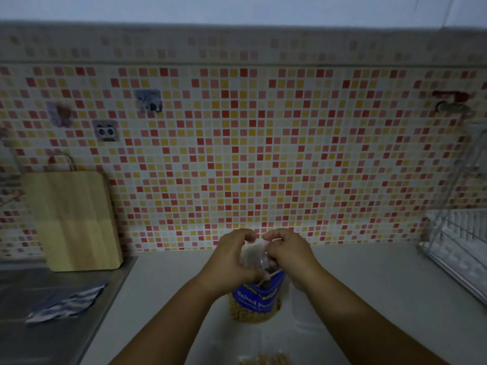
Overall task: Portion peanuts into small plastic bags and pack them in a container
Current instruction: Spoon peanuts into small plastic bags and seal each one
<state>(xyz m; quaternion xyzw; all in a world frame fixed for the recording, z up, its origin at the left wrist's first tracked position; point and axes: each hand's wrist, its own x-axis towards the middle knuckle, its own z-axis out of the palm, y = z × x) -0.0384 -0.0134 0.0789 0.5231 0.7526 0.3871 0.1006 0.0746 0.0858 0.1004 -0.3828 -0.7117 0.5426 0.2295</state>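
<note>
- The left hand (232, 255) and the right hand (286, 252) meet above the middle of the pale grey countertop (168, 291), both pinching a small clear plastic bag (255, 255) between them.
- Each hand's fingers curl narrowly onto the bag's upper edge, the left from the left side and the right from the right; the bag's contents are too blurred to make out.
- Just below the hands stands a blue and clear peanut packet with white lettering reading "Salted" (257, 299), upright on the countertop, its lower clear part showing tan peanuts.
- The packet's open top sits just beneath the small bag; I cannot tell whether they touch.
- At the near edge of the view, a blurred heap of tan peanuts in clear plastic (266, 359) lies on the countertop.
- At far left, a light wooden cutting board (73, 219) leans upright against the red, orange and yellow mosaic tile wall (263, 154).
- Left of the countertop is a steel sink surface (31, 343), with a blue and white striped cloth (66, 304) lying on it.
- At far right stands a white wire dish rack (458, 248).
- A wall tap with a red handle (452, 102) projects from the tiles above the rack.
</note>
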